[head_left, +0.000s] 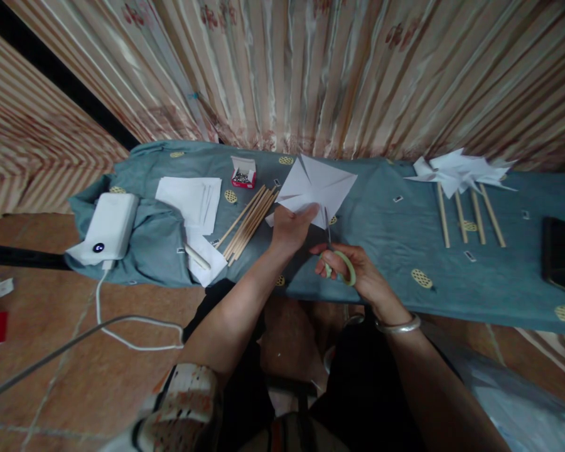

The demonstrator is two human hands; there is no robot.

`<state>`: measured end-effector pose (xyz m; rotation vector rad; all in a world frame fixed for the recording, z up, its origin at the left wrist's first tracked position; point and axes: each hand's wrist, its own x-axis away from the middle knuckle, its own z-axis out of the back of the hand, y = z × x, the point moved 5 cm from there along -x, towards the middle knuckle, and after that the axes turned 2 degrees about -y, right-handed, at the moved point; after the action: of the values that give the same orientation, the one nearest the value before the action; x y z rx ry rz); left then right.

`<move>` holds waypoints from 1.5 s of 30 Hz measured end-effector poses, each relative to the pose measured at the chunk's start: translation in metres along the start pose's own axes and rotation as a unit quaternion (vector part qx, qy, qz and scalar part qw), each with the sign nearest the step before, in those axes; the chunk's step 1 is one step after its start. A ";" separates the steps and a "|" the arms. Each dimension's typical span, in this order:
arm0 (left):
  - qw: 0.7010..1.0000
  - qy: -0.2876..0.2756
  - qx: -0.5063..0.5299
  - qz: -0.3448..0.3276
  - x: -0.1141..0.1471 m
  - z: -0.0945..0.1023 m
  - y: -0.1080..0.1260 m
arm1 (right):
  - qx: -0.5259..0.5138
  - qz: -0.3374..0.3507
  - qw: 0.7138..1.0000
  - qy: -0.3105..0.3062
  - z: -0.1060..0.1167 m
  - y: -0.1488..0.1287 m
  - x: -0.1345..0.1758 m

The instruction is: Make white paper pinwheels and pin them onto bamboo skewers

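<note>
My left hand (292,227) grips a square sheet of white paper (332,182) by its near edge, thumb on top. Slits run from the sheet's corners toward its middle. In my right hand (351,263) is a pair of scissors (346,269) with light green handles, fingers through the loops. Their blades point away from me and meet the sheet's near edge, right of my left thumb. Just left of the sheet lies a bundle of wooden sticks (250,226). Behind the sticks stands a small open red box (243,174) with small metal pieces inside.
White paper sheets (191,201) and a white pen-like object (198,257) lie to the left, near a white power bank (112,226) with a cable. Paper pinwheels (461,172) on sticks lie at the right, before a dark device (562,254). A pleated curtain (292,75) hangs behind the cloth-covered table (386,282).
</note>
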<state>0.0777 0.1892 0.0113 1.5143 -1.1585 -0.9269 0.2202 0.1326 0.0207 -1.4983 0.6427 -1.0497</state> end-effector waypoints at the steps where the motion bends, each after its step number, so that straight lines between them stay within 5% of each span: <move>1: 1.000 -0.004 -0.009 -0.011 0.000 0.000 -0.001 | -0.003 0.001 1.000 0.001 0.000 0.000 0.000; 8: 0.998 -0.012 -0.035 -0.059 -0.002 0.000 -0.004 | 0.000 -0.004 1.000 0.005 -0.001 0.001 0.000; 45: 0.999 -0.011 -0.001 -0.041 -0.001 0.002 0.001 | -0.087 -0.052 0.993 0.059 -0.001 0.011 -0.004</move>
<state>0.0757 0.1901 0.0115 1.5635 -1.1176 -1.0033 0.2194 0.1333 0.0086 -1.6437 0.7626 -1.1935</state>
